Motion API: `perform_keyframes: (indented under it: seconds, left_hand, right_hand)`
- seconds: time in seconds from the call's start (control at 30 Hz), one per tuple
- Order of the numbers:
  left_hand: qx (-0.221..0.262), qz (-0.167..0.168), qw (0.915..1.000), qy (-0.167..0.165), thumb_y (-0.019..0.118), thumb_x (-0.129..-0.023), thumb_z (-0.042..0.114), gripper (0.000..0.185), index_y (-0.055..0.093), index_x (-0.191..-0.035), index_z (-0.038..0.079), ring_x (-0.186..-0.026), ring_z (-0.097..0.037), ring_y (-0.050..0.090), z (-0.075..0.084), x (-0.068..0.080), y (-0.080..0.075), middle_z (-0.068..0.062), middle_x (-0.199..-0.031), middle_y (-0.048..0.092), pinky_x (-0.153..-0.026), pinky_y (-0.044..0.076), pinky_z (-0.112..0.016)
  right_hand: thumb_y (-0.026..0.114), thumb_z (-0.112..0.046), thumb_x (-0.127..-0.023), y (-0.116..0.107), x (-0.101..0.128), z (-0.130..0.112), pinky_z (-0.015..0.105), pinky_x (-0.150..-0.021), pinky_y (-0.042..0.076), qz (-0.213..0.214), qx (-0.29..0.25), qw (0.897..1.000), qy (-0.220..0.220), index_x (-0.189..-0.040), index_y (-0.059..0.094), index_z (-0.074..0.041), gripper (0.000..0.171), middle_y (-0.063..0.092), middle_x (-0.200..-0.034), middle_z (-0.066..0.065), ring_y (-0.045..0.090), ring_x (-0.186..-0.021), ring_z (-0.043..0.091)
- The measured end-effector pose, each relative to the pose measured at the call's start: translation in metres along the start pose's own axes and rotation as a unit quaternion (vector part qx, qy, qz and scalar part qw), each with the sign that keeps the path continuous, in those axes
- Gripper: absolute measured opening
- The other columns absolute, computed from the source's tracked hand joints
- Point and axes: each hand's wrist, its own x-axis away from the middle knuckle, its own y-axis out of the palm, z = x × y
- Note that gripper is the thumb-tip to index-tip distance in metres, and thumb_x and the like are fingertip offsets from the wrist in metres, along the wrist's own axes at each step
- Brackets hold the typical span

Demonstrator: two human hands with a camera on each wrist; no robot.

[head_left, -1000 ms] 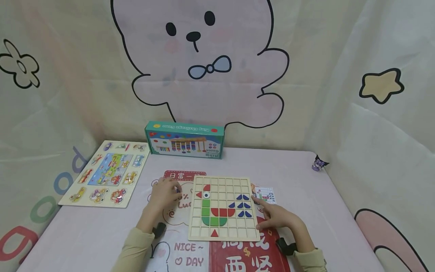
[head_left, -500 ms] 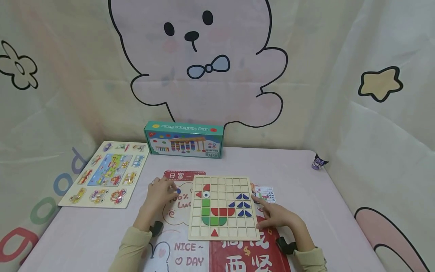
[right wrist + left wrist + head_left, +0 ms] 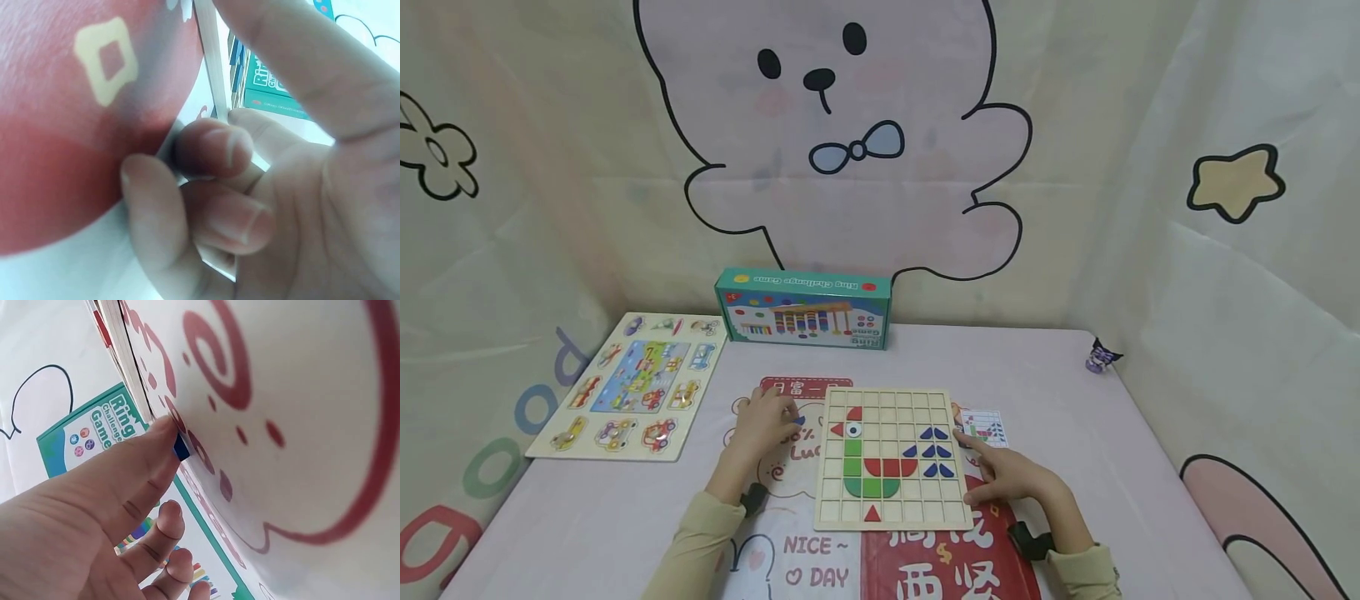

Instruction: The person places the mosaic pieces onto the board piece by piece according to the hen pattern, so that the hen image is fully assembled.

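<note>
In the head view a wooden grid board (image 3: pixel 891 515) lies on a printed mat. Its green, red and blue pieces form a bird-like figure. Left of the board, my left hand (image 3: pixel 765 427) is low over the mat. Between its thumb and index finger it pinches a small blue puzzle piece (image 3: pixel 181 448), mostly covered by the fingertips in the left wrist view. My right hand (image 3: pixel 1011 477) touches the board's right edge with index finger and thumb spread apart. In the right wrist view that hand's other fingers (image 3: pixel 215 150) bend loosely beside the red part of the mat.
A small picture card (image 3: pixel 985 427) lies at the board's upper right, partly behind my right hand. At the back stands a green game box (image 3: pixel 805 310). A vehicle puzzle board (image 3: pixel 688 437) lies far left, and a purple wrapped item (image 3: pixel 1101 358) sits at the back right corner.
My left hand shifted slightly left, then back right, staying beside the board with the blue piece. The right hand and the board kept their places; the head view drifted slightly.
</note>
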Motion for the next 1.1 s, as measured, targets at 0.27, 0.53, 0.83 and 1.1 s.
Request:
perform_keyframes:
  seconds: [0.27, 0.53, 0.83, 1.1]
  left_hand:
    - [0.005, 0.006, 0.9999, 0.009, 0.078, -0.072, 0.022, 0.014, 0.069, -0.079, 0.014, -0.090, -0.026, 0.044, 0.005, 0.002, 0.002, -0.005, -0.089, 0.058, -0.082, 0.036, -0.052]
    - [0.006, 0.013, 0.9994, 0.032, 0.076, -0.073, 0.025, 0.011, 0.068, -0.077, 0.019, -0.094, -0.026, 0.046, 0.018, 0.005, 0.004, -0.003, -0.091, 0.059, -0.086, 0.036, -0.053]
    - [-0.008, 0.019, 0.9965, 0.081, 0.077, -0.072, 0.027, 0.012, 0.068, -0.077, 0.020, -0.088, -0.021, 0.044, 0.037, 0.007, 0.012, 0.000, -0.088, 0.058, -0.080, 0.038, -0.046]
    - [-0.003, 0.008, 0.9936, 0.112, 0.078, -0.071, 0.028, 0.014, 0.068, -0.077, 0.021, -0.086, -0.020, 0.044, 0.056, 0.008, 0.014, 0.003, -0.085, 0.055, -0.079, 0.038, -0.046]
  right_hand:
    - [0.077, -0.041, -0.070, 0.001, -0.001, -0.001, 0.028, -0.057, 0.040, -0.002, -0.002, 1.000, 0.002, -0.147, 0.026, -0.017, 0.095, 0.049, -0.070, 0.002, 0.048, -0.069, 0.014]
    - [0.077, -0.041, -0.070, 0.000, -0.001, -0.001, 0.029, -0.058, 0.040, -0.009, -0.005, 1.000, -0.002, -0.147, 0.025, -0.016, 0.096, 0.050, -0.073, 0.002, 0.049, -0.073, 0.015]
    - [0.076, -0.042, -0.071, -0.001, -0.001, 0.000, 0.025, -0.055, 0.040, -0.011, -0.001, 1.000, -0.001, -0.147, 0.025, -0.016, 0.095, 0.049, -0.070, 0.001, 0.047, -0.065, 0.012]
    - [0.076, -0.041, -0.071, 0.000, -0.001, 0.002, 0.023, -0.051, 0.037, -0.008, 0.000, 1.000, -0.009, -0.147, 0.026, -0.015, 0.094, 0.046, -0.063, 0.001, 0.042, -0.055, 0.009]
